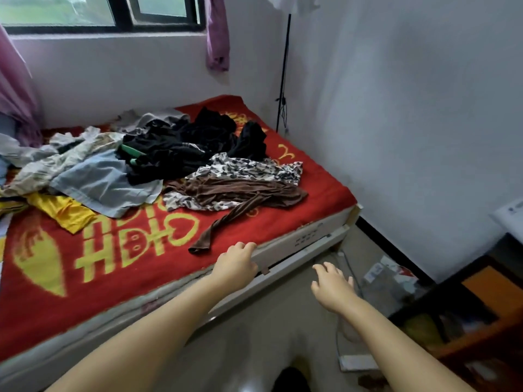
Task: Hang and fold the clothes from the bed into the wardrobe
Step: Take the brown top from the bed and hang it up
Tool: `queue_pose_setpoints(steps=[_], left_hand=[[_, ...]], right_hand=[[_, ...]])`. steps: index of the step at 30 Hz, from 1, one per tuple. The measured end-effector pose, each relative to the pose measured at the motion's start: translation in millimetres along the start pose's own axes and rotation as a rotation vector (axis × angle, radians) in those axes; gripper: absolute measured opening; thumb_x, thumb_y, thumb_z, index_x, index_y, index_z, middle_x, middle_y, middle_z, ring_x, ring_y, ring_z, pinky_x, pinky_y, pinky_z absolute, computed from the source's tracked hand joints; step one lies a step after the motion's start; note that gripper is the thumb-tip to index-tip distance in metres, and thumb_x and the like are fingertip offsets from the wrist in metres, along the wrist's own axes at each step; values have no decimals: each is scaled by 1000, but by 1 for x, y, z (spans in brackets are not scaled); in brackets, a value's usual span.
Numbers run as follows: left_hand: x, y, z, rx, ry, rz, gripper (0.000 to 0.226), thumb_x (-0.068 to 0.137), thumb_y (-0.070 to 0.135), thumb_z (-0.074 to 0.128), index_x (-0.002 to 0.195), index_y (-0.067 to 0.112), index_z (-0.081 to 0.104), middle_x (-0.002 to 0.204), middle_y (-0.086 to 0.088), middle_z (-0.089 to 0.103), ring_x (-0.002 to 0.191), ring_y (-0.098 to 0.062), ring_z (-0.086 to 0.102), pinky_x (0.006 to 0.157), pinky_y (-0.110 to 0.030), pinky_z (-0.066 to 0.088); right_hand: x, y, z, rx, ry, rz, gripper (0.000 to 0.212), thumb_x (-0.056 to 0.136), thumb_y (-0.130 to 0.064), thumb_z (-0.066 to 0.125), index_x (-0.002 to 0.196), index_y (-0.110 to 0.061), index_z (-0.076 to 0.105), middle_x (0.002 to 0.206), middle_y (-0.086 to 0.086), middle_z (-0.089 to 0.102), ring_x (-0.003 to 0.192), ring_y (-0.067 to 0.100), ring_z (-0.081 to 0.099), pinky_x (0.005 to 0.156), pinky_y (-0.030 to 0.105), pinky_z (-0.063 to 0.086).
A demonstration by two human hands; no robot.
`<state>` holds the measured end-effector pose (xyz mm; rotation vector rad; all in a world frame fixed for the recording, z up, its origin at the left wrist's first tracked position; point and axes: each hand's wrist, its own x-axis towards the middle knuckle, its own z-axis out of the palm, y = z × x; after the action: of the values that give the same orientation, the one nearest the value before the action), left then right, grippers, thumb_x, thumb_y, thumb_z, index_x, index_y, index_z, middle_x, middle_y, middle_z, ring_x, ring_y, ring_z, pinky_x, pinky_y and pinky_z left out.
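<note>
A bed with a red and yellow blanket (pixel 119 267) fills the left of the view. Loose clothes lie heaped on it: a brown garment (pixel 243 193) with a sleeve trailing toward the bed's edge, a black-and-white patterned piece (pixel 249 166), black clothes (pixel 192 140), a light blue garment (pixel 104 185) and a yellow one (pixel 65 210). My left hand (pixel 235 264) reaches over the bed's near edge, fingers loosely curled, holding nothing, just short of the brown sleeve end. My right hand (pixel 332 287) hovers over the floor beside the bed, fingers relaxed and empty.
A white wall stands to the right of the bed. A dark wooden shelf unit (pixel 475 312) sits at the lower right, with papers and a white power strip (pixel 359 362) on the floor. A black pole (pixel 284 66) rises in the corner. Purple curtains (pixel 216 32) hang by the window.
</note>
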<state>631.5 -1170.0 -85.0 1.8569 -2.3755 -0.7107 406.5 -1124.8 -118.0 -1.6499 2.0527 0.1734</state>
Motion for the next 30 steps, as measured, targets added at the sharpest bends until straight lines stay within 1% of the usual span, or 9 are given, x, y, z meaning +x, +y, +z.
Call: queue_pose_setpoints(steps=[6,9,12,17,22,24,27,30], left_hand=[[114,35,2,-9,-16,-57,53,92,25,42,145,21,32,137,-5,45,124,-26,44,99,-37,40],[164,48,1,-11,10,-83,53,92,25,43,144,20,33,136,-6,46,123,-27,45,99,-38,39],[201,52,12,-61,-13,-132,53,92,26,44,144,21,34,135,-6,47,123,-27,46,100,-37,39],[263,29,33,-102,-91,-207,53,92,27,46,143,21,35,133,-6,47,123,-27,46,100,-37,39],[344,-2,45,-149,-167,-218,54,90,26,48,142,22,36,134,-6,46,125,-26,44,100,-36,40],[376,-13,48,-153,-205,-216,55,89,26,49,143,22,35,136,-6,45,126,-26,43,100,-36,39],[431,-29,56,-124,-279,-178,57,89,27,50,144,21,34,137,-8,43,127,-27,42,101,-38,40],[480,-44,71,-84,-317,-112,59,90,28,51,145,19,33,141,-9,39,128,-28,40,102,-39,40]], right_hand=[[101,41,-47,-19,-60,-29,49,101,-28,33,149,-23,25,159,3,15,146,25,15,117,56,11],[151,55,-71,-62,-88,-59,49,100,-27,33,148,-24,25,158,3,16,144,25,18,116,54,12],[198,63,-83,-90,-162,-55,49,100,-26,32,149,-22,24,158,3,16,144,26,18,116,53,14],[273,52,-82,-120,-282,-94,50,100,-26,33,149,-20,24,158,4,17,144,28,19,116,56,13],[352,41,-81,-84,-334,-57,49,100,-24,33,148,-21,27,157,3,19,143,27,21,116,54,14],[381,38,-81,-74,-353,-29,48,99,-25,34,147,-21,29,155,3,22,140,27,25,115,53,17],[436,32,-78,-56,-364,-5,46,98,-27,37,143,-21,34,150,6,30,134,27,35,111,47,28],[488,24,-72,-4,-358,22,48,97,-25,41,145,-18,34,149,8,32,133,28,37,110,46,31]])
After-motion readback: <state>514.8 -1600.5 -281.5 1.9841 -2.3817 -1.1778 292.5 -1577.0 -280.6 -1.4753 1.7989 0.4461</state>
